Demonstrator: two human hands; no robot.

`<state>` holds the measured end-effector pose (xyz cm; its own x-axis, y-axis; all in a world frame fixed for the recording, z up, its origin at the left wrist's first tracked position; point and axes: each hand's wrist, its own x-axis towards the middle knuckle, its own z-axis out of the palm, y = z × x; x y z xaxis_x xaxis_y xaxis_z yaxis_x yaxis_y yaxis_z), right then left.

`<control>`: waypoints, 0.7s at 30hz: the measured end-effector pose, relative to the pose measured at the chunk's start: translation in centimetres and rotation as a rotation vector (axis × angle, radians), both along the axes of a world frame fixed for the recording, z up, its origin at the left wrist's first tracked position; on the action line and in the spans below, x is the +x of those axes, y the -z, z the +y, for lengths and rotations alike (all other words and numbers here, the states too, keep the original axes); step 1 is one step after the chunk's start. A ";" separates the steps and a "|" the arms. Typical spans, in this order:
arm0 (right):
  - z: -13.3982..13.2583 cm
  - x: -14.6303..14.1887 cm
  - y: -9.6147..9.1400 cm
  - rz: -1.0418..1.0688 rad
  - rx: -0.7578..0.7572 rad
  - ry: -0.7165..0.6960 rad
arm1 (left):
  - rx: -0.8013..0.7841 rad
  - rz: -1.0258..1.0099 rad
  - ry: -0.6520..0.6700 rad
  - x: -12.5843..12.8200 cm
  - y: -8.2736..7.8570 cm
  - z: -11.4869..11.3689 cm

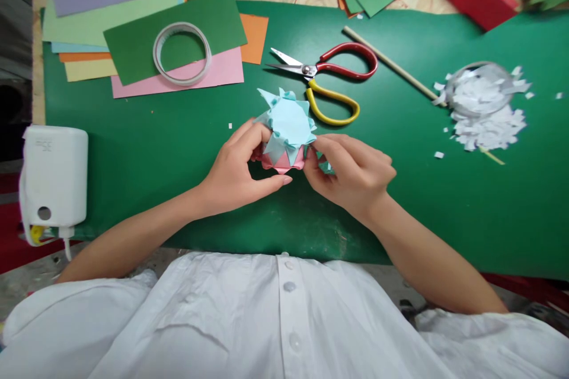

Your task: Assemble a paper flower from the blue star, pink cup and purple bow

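A folded paper flower (287, 130), light blue on top with pink layers underneath, is held just above the green mat (155, 148). My left hand (237, 169) grips its left side, thumb under the pink base and fingers curled over the blue petals. My right hand (351, 169) pinches the flower's right edge with closed fingers. Just behind the flower lie scissors (331, 74) with one red and one yellow handle, blades pointing left.
A tape roll (182, 53) rests on stacked coloured paper sheets (133, 23) at the back left. A thin wooden stick (391, 65) and a clear bowl with white paper scraps (482, 100) sit to the right. A white device (56, 174) is at the left edge.
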<state>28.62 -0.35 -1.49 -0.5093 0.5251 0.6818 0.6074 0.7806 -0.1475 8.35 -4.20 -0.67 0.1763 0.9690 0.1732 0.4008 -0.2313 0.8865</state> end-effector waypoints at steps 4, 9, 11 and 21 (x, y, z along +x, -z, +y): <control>0.2 0.4 0.0 -0.049 0.106 0.001 | 0.019 0.008 -0.003 0.0 0.1 0.0; 0.7 0.7 0.0 0.004 0.198 -0.060 | 0.056 -0.016 -0.056 -0.1 0.4 0.1; 0.7 0.6 -0.1 0.032 0.217 -0.069 | 0.055 -0.056 -0.090 -0.1 0.7 0.1; 0.2 -0.2 -0.5 -0.030 0.214 0.039 | -0.188 -0.538 0.100 1.4 1.9 -0.9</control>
